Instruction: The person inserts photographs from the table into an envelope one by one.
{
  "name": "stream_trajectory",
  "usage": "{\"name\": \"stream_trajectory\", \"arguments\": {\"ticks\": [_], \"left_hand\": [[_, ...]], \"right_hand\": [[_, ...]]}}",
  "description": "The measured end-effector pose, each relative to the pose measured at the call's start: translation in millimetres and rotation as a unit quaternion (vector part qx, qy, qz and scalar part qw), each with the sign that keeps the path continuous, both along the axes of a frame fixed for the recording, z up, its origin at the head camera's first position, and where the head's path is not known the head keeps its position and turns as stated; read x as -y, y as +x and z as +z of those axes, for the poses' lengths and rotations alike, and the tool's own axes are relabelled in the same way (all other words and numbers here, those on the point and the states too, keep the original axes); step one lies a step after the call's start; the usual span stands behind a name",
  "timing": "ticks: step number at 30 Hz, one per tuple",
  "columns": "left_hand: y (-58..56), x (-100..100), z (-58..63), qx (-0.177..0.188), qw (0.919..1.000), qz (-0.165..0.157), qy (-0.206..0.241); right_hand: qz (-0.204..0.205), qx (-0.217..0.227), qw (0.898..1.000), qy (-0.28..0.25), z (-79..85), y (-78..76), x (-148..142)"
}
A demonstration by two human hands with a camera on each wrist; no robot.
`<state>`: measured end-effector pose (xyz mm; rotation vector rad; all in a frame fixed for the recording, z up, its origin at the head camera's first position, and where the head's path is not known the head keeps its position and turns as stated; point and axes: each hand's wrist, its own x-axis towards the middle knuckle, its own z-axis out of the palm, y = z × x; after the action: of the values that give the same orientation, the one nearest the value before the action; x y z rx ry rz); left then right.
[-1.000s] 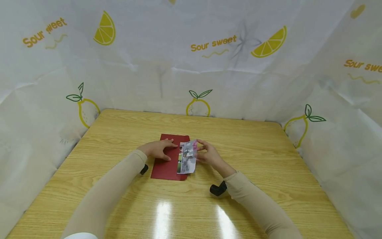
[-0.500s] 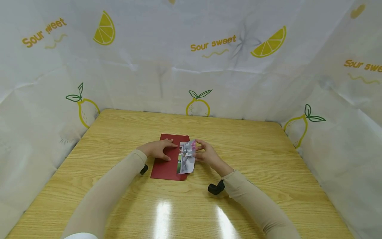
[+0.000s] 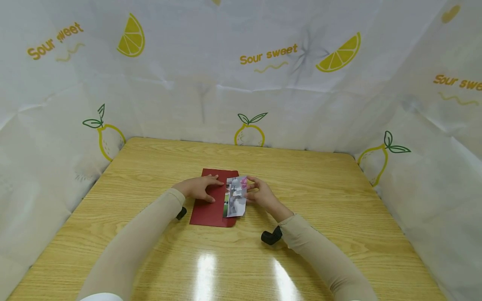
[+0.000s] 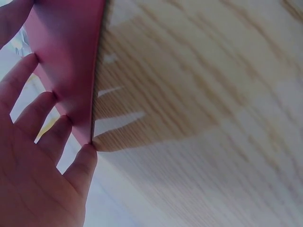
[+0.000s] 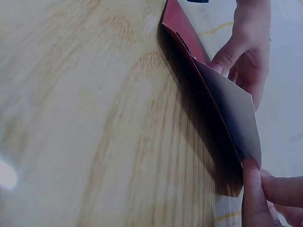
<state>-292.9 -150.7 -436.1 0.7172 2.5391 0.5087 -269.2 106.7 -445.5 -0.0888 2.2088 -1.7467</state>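
Note:
A red envelope [image 3: 207,215] lies flat on the wooden table. My left hand [image 3: 197,188] rests on it with fingers spread; in the left wrist view the fingertips [image 4: 87,150] touch its red surface and edge. At the envelope's right side, a printed picture card [image 3: 236,202] slants up over the flap. My right hand [image 3: 263,195] pinches the card's outer edge between thumb and fingers. The right wrist view shows the card's pale back [image 5: 232,111] standing off the flap. Whether the card's left edge is inside the envelope or just at its opening, I cannot tell.
Black camera mounts sit at both wrists, the right one [image 3: 272,236] close above the table [image 3: 320,179]. A white lemon-print curtain [image 3: 180,104] encloses the table's back and sides.
My right hand and the card it pinches have shifted slightly left, and the card's near edge sits a little farther back. The left hand and the envelope stay in place.

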Motion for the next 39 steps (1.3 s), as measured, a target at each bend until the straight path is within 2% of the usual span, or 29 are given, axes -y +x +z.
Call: {"name": "stream_trajectory", "arguments": {"ticks": [13,25,39], "left_hand": [[-0.8,0,-0.2,0.001,1.0000,0.002,0.002],[0.4,-1,-0.1,0.002,0.9999,0.012,0.000],[-0.2,0,-1.1,0.001,0.9999,0.013,0.004]], "right_hand": [[-0.013,0.000,1.000,0.010,1.8,-1.9,11],[-0.038,-0.018,0.997,0.065,-0.1,-0.3,20],[-0.050,-0.017,0.996,0.067,-3.0,-4.2,32]]}}
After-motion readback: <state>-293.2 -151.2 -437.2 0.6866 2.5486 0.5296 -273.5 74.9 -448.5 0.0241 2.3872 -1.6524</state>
